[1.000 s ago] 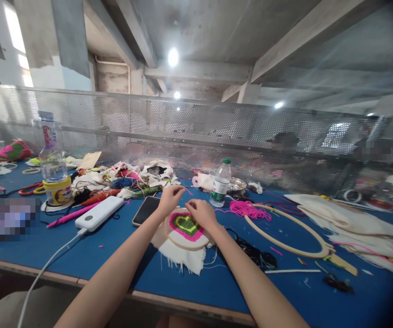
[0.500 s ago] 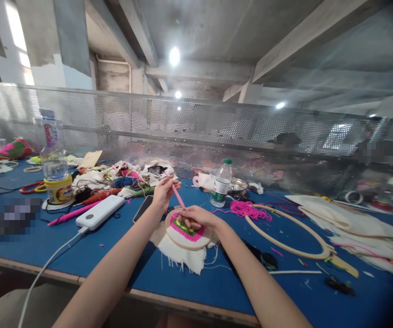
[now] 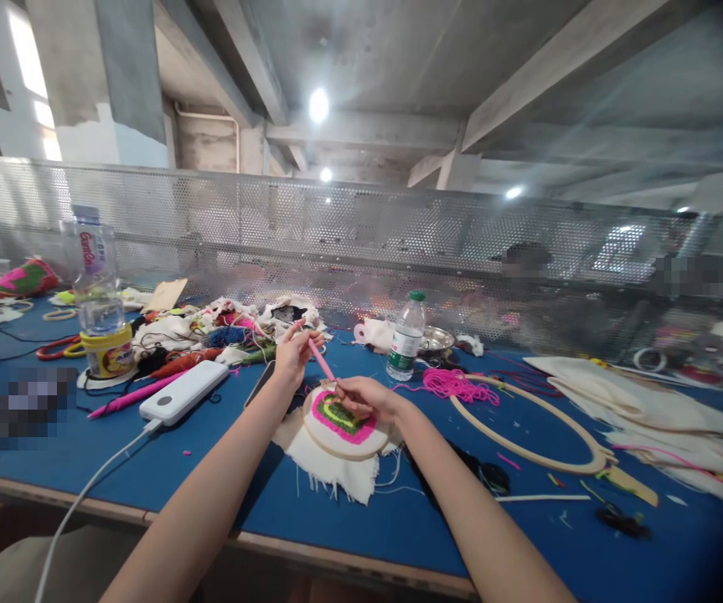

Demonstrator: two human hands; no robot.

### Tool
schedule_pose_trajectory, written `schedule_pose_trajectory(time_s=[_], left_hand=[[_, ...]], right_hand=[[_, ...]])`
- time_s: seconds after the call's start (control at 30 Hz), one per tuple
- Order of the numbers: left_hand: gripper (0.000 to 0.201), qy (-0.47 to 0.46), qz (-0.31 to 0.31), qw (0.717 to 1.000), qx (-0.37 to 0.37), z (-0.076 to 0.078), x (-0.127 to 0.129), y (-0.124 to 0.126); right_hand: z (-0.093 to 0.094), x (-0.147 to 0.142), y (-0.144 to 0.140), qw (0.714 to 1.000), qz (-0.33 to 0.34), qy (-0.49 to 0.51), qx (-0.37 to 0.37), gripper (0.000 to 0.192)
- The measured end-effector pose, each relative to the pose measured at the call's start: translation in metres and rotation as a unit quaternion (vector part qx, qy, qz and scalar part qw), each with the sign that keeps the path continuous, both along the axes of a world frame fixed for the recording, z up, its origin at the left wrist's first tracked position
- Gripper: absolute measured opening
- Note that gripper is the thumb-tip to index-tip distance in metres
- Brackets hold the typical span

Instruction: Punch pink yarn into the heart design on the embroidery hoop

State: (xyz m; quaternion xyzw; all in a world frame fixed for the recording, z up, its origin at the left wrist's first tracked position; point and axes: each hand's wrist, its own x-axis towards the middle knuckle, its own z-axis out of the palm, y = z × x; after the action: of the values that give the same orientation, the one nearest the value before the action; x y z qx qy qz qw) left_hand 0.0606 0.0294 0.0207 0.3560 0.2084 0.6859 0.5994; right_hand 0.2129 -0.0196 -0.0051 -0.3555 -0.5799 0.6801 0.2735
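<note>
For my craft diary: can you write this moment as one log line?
left hand: holds pink punch needle | right hand: rests on small hoop | surface: blue table

Little lettering can be read here. The large clear bottle (image 3: 93,268) at the left of the blue table (image 3: 210,469) carries a label with red script that seems to begin "Gan", though the rest is too blurred to make out. The yellow tub (image 3: 106,352) under that bottle has a printed band whose words are too small to read. The small bottle with the green cap (image 3: 405,337) bears a white and green label, also illegible.
</note>
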Motion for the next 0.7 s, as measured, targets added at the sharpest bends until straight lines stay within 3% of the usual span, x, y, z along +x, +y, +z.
schedule_pose_trajectory(time_s=[0.4,0.53,0.6,0.63,0.7], left_hand=[[0.032,0.010,-0.007,1.000,-0.005,-0.001,-0.002,0.002],[0.022,0.089,0.058,0.994,0.026,0.000,-0.002,0.002],[0.014,0.218,0.147,0.959,0.108,-0.001,-0.001,-0.003],[0.011,0.302,0.191,0.919,0.166,-0.001,0.001,-0.007],[0.011,0.456,0.245,0.807,0.283,-0.004,0.005,-0.017]], right_hand=[[0.000,-0.003,-0.001,0.999,-0.037,-0.018,0.003,0.025],[-0.001,-0.006,0.003,0.977,-0.212,-0.005,0.029,0.015],[-0.001,-0.005,0.007,0.955,-0.295,0.002,0.044,0.018],[0.000,-0.004,0.008,0.951,-0.307,0.007,0.042,0.022],[0.002,-0.002,0.009,0.960,-0.280,0.020,0.002,0.030]])
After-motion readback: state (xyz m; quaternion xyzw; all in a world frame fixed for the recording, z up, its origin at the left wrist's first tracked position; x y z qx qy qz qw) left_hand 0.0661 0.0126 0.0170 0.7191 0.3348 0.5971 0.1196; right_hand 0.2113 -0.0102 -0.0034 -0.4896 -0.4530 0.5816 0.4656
